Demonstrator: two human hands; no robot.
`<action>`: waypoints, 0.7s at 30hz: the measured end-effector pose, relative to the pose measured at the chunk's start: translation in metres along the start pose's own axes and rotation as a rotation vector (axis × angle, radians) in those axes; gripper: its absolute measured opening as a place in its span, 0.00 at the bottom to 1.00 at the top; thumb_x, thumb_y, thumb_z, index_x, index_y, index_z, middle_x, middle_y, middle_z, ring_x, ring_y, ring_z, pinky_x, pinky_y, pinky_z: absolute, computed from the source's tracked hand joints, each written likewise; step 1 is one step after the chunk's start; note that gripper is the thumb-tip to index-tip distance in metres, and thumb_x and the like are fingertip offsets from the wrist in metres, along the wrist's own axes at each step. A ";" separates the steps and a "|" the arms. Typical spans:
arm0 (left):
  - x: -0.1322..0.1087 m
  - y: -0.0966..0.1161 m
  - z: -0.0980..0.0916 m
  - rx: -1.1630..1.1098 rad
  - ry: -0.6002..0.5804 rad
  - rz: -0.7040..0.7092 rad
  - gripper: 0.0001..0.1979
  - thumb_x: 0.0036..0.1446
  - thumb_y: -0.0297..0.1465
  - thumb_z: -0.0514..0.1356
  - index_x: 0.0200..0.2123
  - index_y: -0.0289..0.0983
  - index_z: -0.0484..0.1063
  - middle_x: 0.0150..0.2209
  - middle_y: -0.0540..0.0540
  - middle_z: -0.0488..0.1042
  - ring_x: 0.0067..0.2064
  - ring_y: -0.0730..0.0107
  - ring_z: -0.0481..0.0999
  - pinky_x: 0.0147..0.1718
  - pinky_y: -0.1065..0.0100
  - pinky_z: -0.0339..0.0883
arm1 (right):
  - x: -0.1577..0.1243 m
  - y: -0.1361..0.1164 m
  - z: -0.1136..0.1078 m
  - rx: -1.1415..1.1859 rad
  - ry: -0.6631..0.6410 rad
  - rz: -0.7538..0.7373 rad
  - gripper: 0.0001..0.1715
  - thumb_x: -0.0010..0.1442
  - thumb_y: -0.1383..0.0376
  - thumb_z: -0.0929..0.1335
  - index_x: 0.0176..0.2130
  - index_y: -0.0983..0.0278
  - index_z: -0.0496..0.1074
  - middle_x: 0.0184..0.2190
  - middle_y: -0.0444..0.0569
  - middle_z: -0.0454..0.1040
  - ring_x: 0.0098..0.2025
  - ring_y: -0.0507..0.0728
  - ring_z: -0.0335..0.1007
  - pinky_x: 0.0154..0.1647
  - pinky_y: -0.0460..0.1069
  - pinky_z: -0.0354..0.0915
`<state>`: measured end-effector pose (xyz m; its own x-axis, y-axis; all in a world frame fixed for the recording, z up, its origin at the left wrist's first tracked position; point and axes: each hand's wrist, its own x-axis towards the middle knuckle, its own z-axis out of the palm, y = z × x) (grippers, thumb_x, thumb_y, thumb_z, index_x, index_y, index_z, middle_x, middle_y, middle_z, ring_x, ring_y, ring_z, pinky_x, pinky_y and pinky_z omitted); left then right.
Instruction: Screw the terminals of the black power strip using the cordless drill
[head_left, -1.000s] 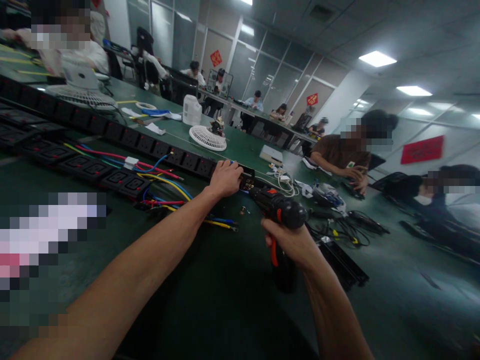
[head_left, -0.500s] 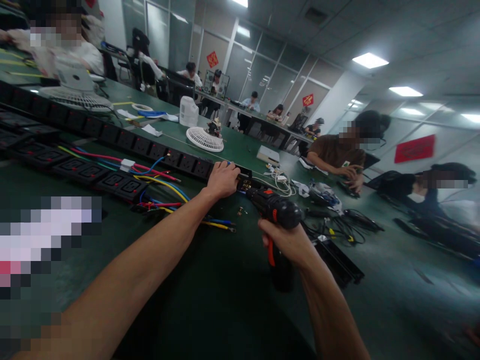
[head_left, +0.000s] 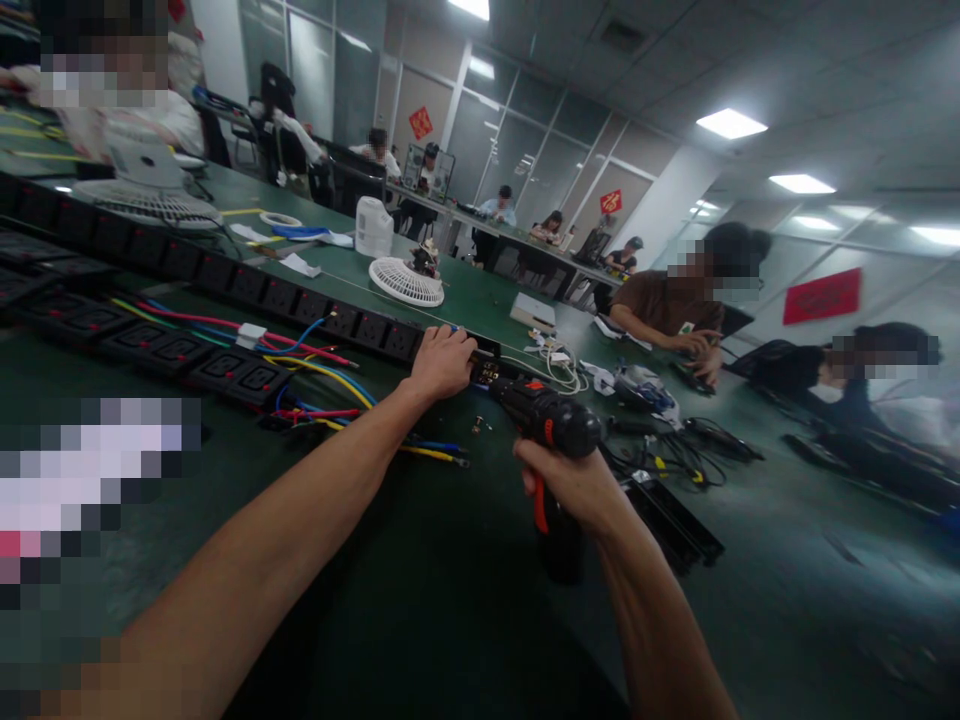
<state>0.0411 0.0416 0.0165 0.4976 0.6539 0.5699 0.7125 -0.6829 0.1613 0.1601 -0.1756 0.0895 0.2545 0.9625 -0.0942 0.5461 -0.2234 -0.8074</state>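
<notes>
My right hand (head_left: pixel 559 475) is closed round the handle of a black and orange cordless drill (head_left: pixel 551 415), its nose pointing left at the end of a long black power strip (head_left: pixel 315 308). At that end sits a dark terminal block (head_left: pixel 489 372) with brass-coloured contacts; whether the bit touches it I cannot tell. My left hand (head_left: pixel 444 362) is wrapped over the strip just left of the block, fingertips on its far side. Nearer to me lies a second black socket strip (head_left: pixel 180 348), with red, blue and yellow wires (head_left: pixel 352 385) by it. A few small screws (head_left: pixel 480 426) lie below the block.
Beyond the strip are a white fan grille (head_left: pixel 406 281), a white jug (head_left: pixel 373 227) and a fan (head_left: pixel 146 175). Black cables (head_left: pixel 694 455) and a black metal housing (head_left: pixel 671 525) lie to the right. A person in brown (head_left: pixel 667 300) sits across the table; several others sit farther back.
The whole view has shifted very slightly. Both hands, the drill and the power strip keep the same places relative to one another.
</notes>
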 end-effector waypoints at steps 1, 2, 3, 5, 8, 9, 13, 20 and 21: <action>0.000 0.000 0.000 -0.001 -0.001 0.000 0.12 0.65 0.33 0.57 0.48 0.40 0.77 0.49 0.40 0.77 0.54 0.48 0.68 0.54 0.49 0.56 | 0.001 0.001 0.000 0.005 -0.001 0.000 0.12 0.53 0.64 0.69 0.20 0.60 0.66 0.15 0.45 0.69 0.19 0.51 0.62 0.23 0.49 0.62; 0.000 0.000 0.000 -0.002 0.000 0.000 0.12 0.65 0.33 0.57 0.48 0.40 0.77 0.49 0.40 0.77 0.54 0.48 0.68 0.54 0.49 0.56 | 0.001 0.001 0.000 0.009 -0.003 0.001 0.12 0.53 0.64 0.69 0.21 0.60 0.67 0.16 0.45 0.69 0.19 0.51 0.63 0.23 0.49 0.62; 0.000 0.000 0.000 -0.003 0.001 0.000 0.12 0.65 0.33 0.57 0.47 0.40 0.77 0.49 0.40 0.77 0.54 0.48 0.68 0.54 0.49 0.56 | 0.001 0.001 0.000 0.012 -0.003 0.001 0.11 0.53 0.64 0.69 0.21 0.60 0.67 0.15 0.45 0.69 0.19 0.52 0.63 0.23 0.49 0.62; 0.000 0.000 0.000 -0.006 0.005 -0.001 0.12 0.65 0.33 0.57 0.48 0.40 0.77 0.49 0.40 0.77 0.54 0.48 0.68 0.54 0.49 0.56 | 0.001 0.001 0.001 0.012 0.002 -0.002 0.09 0.53 0.64 0.69 0.23 0.60 0.68 0.15 0.44 0.69 0.19 0.52 0.63 0.23 0.49 0.62; 0.000 0.000 0.000 -0.007 0.009 0.000 0.12 0.65 0.33 0.57 0.48 0.40 0.77 0.49 0.40 0.77 0.54 0.48 0.68 0.54 0.49 0.57 | 0.001 0.001 0.001 0.011 0.007 -0.020 0.07 0.53 0.65 0.69 0.25 0.61 0.68 0.15 0.44 0.69 0.18 0.51 0.63 0.23 0.48 0.62; 0.000 0.000 0.000 -0.006 0.010 0.000 0.12 0.65 0.33 0.57 0.48 0.40 0.77 0.49 0.40 0.77 0.54 0.48 0.68 0.54 0.49 0.57 | 0.000 0.001 0.001 0.013 0.005 -0.025 0.07 0.53 0.65 0.69 0.25 0.61 0.68 0.15 0.43 0.69 0.18 0.51 0.63 0.23 0.48 0.62; 0.000 0.000 0.000 -0.013 0.008 0.001 0.12 0.64 0.33 0.57 0.47 0.40 0.77 0.49 0.39 0.77 0.54 0.47 0.68 0.54 0.48 0.56 | 0.000 0.002 0.001 0.044 0.006 -0.035 0.04 0.52 0.65 0.70 0.30 0.61 0.69 0.16 0.41 0.69 0.19 0.52 0.65 0.22 0.48 0.63; 0.000 0.000 0.000 -0.010 -0.001 -0.003 0.12 0.66 0.33 0.56 0.47 0.39 0.77 0.49 0.39 0.77 0.55 0.47 0.68 0.54 0.49 0.57 | 0.002 0.004 0.001 0.006 0.005 -0.011 0.10 0.54 0.62 0.70 0.24 0.61 0.68 0.16 0.44 0.69 0.20 0.51 0.63 0.24 0.49 0.62; 0.000 0.000 0.000 -0.009 -0.002 -0.003 0.12 0.66 0.33 0.56 0.48 0.39 0.76 0.50 0.39 0.77 0.55 0.47 0.68 0.54 0.49 0.57 | 0.002 0.004 0.001 -0.002 0.009 -0.007 0.10 0.54 0.62 0.71 0.24 0.61 0.69 0.16 0.44 0.69 0.19 0.51 0.63 0.23 0.49 0.61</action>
<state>0.0408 0.0411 0.0165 0.4966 0.6562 0.5681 0.7096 -0.6839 0.1696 0.1618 -0.1739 0.0853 0.2581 0.9625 -0.0834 0.5494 -0.2172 -0.8068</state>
